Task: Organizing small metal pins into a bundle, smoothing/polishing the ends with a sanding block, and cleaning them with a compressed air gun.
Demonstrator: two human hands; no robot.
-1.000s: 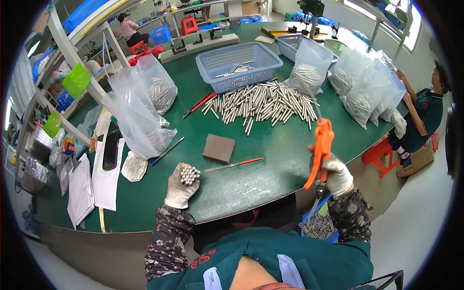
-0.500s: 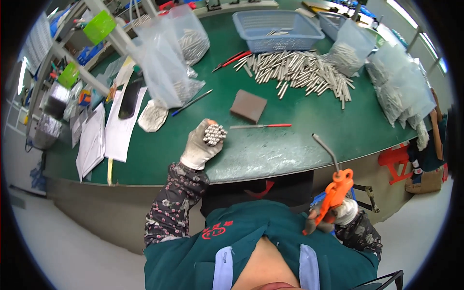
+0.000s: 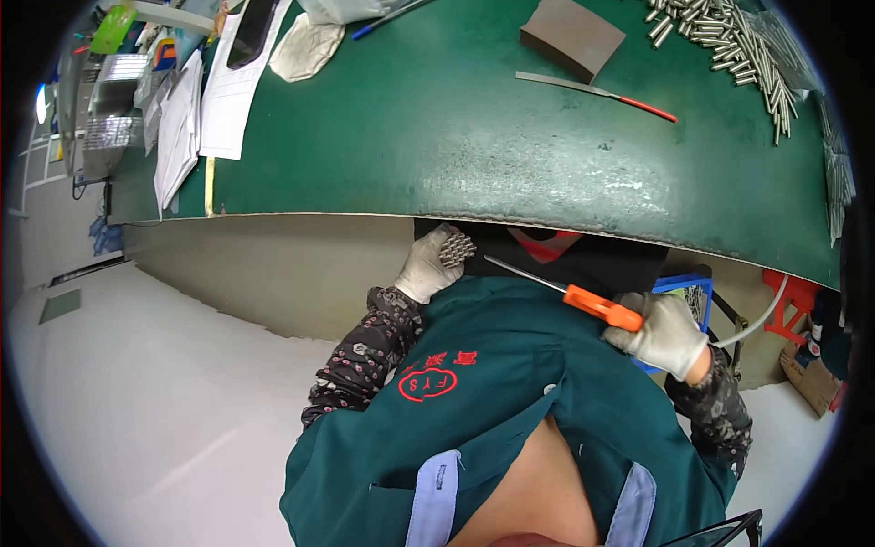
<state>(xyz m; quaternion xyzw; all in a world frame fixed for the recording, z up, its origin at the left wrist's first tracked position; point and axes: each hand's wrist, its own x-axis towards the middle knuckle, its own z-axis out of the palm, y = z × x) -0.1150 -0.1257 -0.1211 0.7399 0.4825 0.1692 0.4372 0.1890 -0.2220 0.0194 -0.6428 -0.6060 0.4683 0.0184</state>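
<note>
And here we are, just below the front edge (image 3: 547, 228) of the green bench (image 3: 365, 146), where the gloved left hand (image 3: 426, 266) is wrapped snugly around a bundle of metal rods (image 3: 457, 249), their round ends showing! Across from it, the gloved right hand (image 3: 668, 335) is curled round the handle of an orange air gun (image 3: 603, 308), and its thin nozzle (image 3: 524, 273) points over at those rod ends, near but apart from them. I'd call this the lining-up stage of a blow-off; whether the trigger is squeezed, I can't tell from here. The next move, as I judge it, calls for a steady aim from the right and a firm squeeze from the left, or a rod could slip out

Now the room for it: the gap between nozzle and bundle looks open, right in front of the green shirt (image 3: 510, 337). Upward is the tight side, with the left fingers close under that bench edge. Out right, a blue crate (image 3: 679, 281) sits just past the glove, a pale hose (image 3: 764, 314) curves by, and a red stool (image 3: 793, 310) stands beyond; swinging wide there risks a snag
</note>
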